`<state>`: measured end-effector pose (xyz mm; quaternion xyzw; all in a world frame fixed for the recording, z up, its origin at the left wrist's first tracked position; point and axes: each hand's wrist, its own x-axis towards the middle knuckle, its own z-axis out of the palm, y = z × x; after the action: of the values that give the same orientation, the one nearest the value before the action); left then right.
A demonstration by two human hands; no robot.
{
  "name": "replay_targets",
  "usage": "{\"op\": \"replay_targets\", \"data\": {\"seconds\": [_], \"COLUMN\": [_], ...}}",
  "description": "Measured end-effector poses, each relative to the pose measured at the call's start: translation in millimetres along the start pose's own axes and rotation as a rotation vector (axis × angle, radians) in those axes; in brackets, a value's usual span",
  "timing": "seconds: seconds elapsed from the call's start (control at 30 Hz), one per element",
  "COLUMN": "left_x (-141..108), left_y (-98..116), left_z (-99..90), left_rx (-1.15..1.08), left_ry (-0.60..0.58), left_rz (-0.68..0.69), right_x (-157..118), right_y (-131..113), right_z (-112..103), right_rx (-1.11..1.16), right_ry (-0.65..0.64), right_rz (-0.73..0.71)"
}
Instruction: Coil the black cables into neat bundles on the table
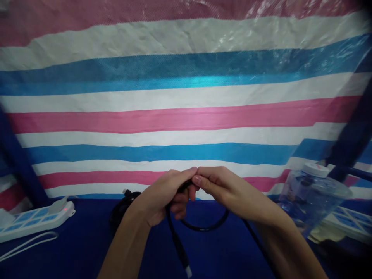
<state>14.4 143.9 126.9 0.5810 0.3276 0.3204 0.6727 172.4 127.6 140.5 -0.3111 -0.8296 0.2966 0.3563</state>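
Observation:
A black cable (207,228) passes through both hands in the middle of the view, forming a loop below them. My left hand (167,195) is closed around it, with the thumb on top. Touching it at the fingertips, my right hand (219,186) pinches the cable near the top of the loop. One cable end with a metal-tipped plug (186,263) hangs down below my left hand. Another stretch of cable runs down beneath my right forearm. Part of the cable is hidden by the fingers.
A coiled black cable (118,211) lies behind my left wrist on the blue table (87,248). At left are a white power strip (37,220) and a white cord (31,243). A clear plastic jar (312,193) and another power strip (353,221) stand at right. Striped sheeting (186,116) hangs behind.

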Motion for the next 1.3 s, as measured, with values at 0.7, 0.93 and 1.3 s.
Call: {"op": "replay_targets", "data": {"seconds": [0.7, 0.93, 1.3], "left_x": [11, 14, 0], "left_y": [8, -3, -8], "left_z": [-21.7, -4.0, 30.0], "left_rx": [-0.803, -0.756, -0.563], "left_ry": [0.244, -0.133, -0.709], "left_rz": [0.402, 0.243, -0.019], "right_x": [-41, -101, -73], "right_y": [-2, -16, -5], "right_z": [35, 48, 37], "right_rx": [0.917, 0.687, 0.255], "right_ry": [0.101, 0.511, -0.278], "right_rz": [0.501, 0.494, 0.501]}}
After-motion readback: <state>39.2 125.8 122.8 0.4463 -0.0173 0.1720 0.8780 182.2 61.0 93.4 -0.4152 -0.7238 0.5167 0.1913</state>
